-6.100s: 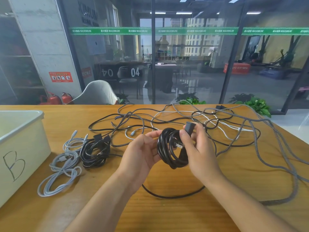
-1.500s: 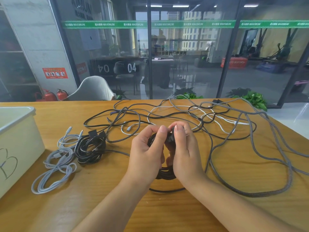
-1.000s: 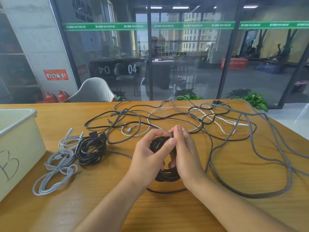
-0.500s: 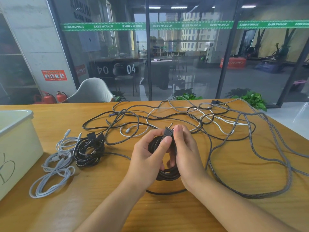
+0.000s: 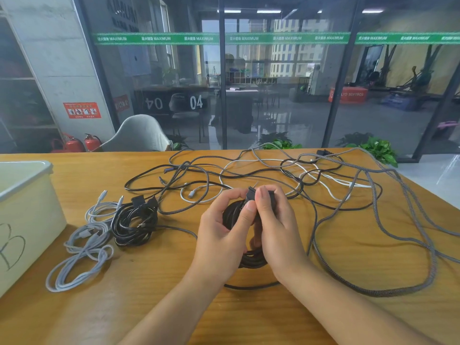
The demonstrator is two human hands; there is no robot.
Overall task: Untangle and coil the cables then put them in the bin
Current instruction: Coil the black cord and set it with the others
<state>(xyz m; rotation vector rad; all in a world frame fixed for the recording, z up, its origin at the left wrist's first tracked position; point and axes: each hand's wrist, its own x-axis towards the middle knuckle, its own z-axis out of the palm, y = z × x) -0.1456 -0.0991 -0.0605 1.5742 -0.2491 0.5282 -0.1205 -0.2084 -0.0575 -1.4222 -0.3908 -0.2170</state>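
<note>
Above the middle of the wooden table (image 5: 323, 307) I hold a coiled black power cable (image 5: 251, 261). My left hand (image 5: 224, 235) grips the coil from the left, thumb on the black plug (image 5: 251, 194) at its top. My right hand (image 5: 276, 230) grips the coil and plug from the right. A loose black end trails onto the table below. Tangled black, grey braided and white cables (image 5: 286, 175) spread across the far and right side. A coiled black cable (image 5: 135, 224) and a coiled light grey cable (image 5: 82, 252) lie at the left. The cream bin (image 5: 27, 220) marked B stands at the far left.
A long grey braided cable (image 5: 398, 257) loops widely over the right part of the table, close to its right edge. Glass walls, a white chair (image 5: 139, 133) and potted plants stand beyond the far edge. Bare wood shows in front of my arms.
The plug, first held beside the coil by my right hand, has been brought to the top of the coil, and both hands have closed in around it. Little shifts in the last second.
</note>
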